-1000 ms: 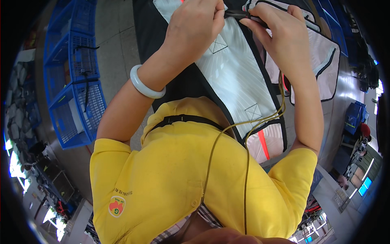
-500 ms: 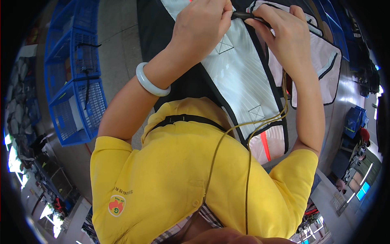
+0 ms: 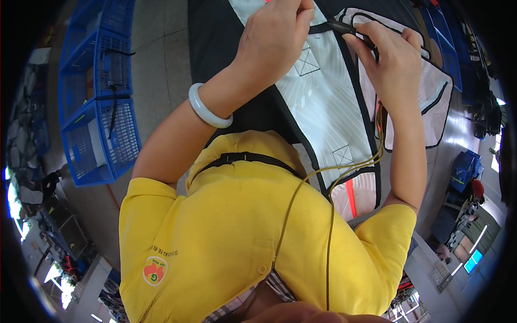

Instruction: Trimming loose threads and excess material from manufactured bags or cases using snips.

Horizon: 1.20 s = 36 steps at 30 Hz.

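My left hand is closed at the top of the view, its fingers bent around one end of a black strap. The strap runs to a dark, narrow buckle-like piece, which my right hand pinches between thumb and fingers. Beneath both hands lies a long silvery-white fabric panel with black edging and stitched crossed squares. A pink-white piece with black binding spreads out to the right. My left fingertips are partly cut off by the upper edge.
A brown cord hangs from my neck and loops over the panel toward my right wrist. Blue plastic crates stand in a row on the left. Black cloth lies under the panel. More blue bins are at the right.
My hands have moved slightly apart, and the right one has shifted right and down. More of the black strap now shows between them.
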Each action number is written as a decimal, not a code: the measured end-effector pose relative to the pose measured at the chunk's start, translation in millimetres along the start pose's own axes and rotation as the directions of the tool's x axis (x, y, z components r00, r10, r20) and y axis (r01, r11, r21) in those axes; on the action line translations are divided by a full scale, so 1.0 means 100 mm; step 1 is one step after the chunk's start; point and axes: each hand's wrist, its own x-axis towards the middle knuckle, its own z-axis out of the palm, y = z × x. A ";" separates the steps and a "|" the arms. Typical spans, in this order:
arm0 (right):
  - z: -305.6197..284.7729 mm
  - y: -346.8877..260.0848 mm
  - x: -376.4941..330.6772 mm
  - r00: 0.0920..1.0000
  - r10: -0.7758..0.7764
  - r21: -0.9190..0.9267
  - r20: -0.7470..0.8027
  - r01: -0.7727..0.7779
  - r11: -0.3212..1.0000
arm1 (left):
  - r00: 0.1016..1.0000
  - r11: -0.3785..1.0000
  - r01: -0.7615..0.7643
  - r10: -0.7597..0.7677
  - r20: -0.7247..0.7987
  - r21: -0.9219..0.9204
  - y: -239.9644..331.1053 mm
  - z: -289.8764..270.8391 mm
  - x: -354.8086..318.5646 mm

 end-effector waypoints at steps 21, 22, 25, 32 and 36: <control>0.32 -0.04 -0.20 0.705 0.710 0.776 -0.007 -0.444 0.448 | 0.963 0.943 -0.269 0.257 0.083 0.198 0.08 0.14 0.15; 0.28 -0.03 -0.21 0.703 0.711 0.775 -0.006 -0.446 0.448 | 0.986 0.986 -0.125 0.112 0.121 0.107 0.11 0.12 0.15; 0.12 -0.01 -0.21 0.781 0.618 0.730 0.087 -0.472 0.495 | 0.989 0.997 -0.062 0.055 0.140 0.047 0.14 0.09 0.16; -0.06 -0.04 -0.13 0.938 0.335 0.140 0.089 -0.345 0.928 | 0.989 0.996 -0.084 0.079 0.129 0.035 0.10 0.13 0.16; -0.02 0.01 -0.10 0.990 0.141 0.099 -0.006 -0.140 0.985 | 0.989 0.995 -0.088 0.082 0.124 0.046 0.12 0.14 0.15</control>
